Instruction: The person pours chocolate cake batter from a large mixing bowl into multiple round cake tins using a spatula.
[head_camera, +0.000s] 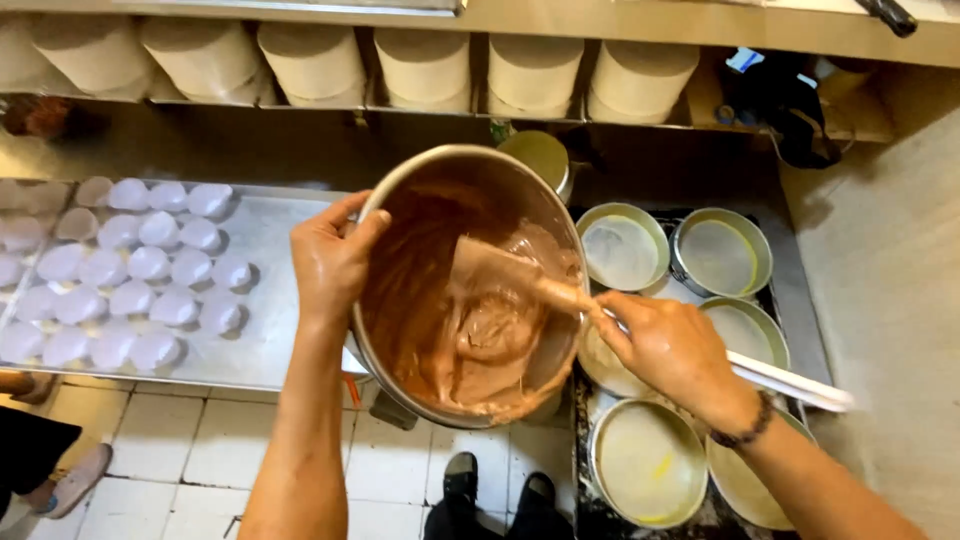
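Still mid-work, judging by the bowl (470, 285): held tilted above the floor between the two trays, heavy with brown batter (470, 330) smeared up its wall and pooled at its low rim. Left hand (330, 262) clamped on the bowl's left rim, thumb over the edge. Right hand (672, 345) closed round a white-handled spatula (500, 272), blade sunk in the batter and coated with it. Just right of the bowl, round pans (620, 248) on a dark tray (590, 510): six counted in view, one of them mostly hidden under the right hand and the bowl's rim, each lined pale and none showing brown batter, so filling looks not yet begun, or barely; what lies under the bowl's lip cannot be told. Left of the bowl, a metal tray (265, 235) on the surface carrying small white paper cups (150, 262), about two dozen, all looking unfilled; exact count unsure, since the left edge cuts some off. Behind, on a shelf, six pale cylinders (425, 65) in a row, perhaps stacked cups or liners. Behind the bowl's far rim, one more metal vessel (540, 158), partly hidden. Below, white tiled floor (200, 450), two dark shoes (495, 480) under the bowl, and another person's foot (70, 480) at the lower left.
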